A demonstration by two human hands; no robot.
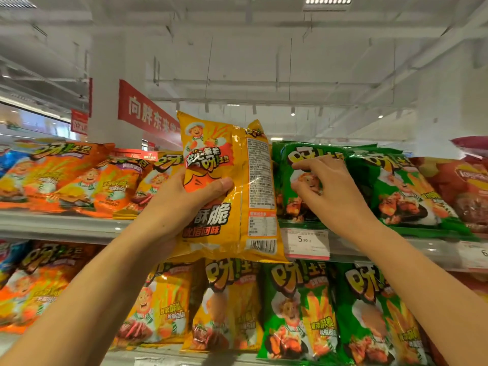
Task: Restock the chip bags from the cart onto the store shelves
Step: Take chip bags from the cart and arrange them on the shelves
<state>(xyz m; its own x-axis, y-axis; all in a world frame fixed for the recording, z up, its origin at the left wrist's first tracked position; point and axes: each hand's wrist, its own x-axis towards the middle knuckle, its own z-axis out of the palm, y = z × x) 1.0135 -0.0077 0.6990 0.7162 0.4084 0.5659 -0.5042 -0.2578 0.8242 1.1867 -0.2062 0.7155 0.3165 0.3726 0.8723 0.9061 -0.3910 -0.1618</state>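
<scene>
My left hand (184, 202) grips two yellow chip bags (245, 191) held together upright in front of the top shelf (60, 225), thumb across the front one; the second bag shows its printed back. My right hand (327, 191) rests on a green chip bag (295, 204) lying on the top shelf just right of the yellow bags, fingers curled over its front. The cart is out of view.
Orange chip bags (79, 180) fill the top shelf at left, more green bags (404, 188) and red bags (462, 191) at right. The lower shelf holds orange, yellow (224, 307) and green bags (298, 313). A price tag (306, 243) hangs on the shelf edge.
</scene>
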